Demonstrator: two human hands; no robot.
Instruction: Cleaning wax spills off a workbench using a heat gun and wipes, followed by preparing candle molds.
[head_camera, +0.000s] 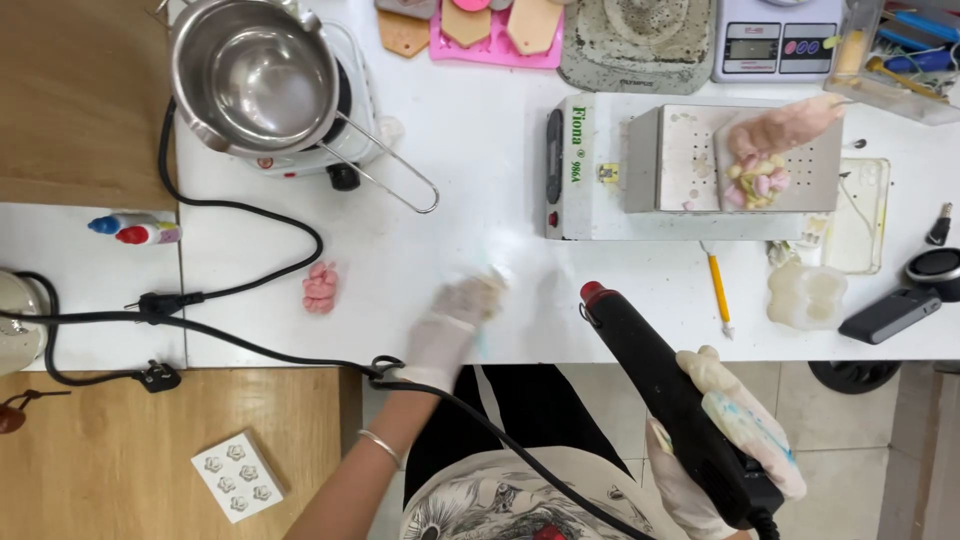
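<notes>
My right hand (725, 440), in a stained white glove, grips a black heat gun (660, 380) whose red nozzle points up toward the white table (470, 170). My left hand (450, 325), gloved too, is blurred by motion over the table's front part; a small pale thing shows at its fingertips, too smeared to name. A pink wax figure (320, 288) lies on the table left of that hand.
A steel pot (255, 75) sits on a small hotplate at back left, its black cord (240, 290) trailing across the table. A white heating unit (690, 170) carries pink and yellow pieces. A digital scale (775, 40), pink mould tray (495, 45), translucent mould (806, 295) and yellow pencil (718, 295) are nearby.
</notes>
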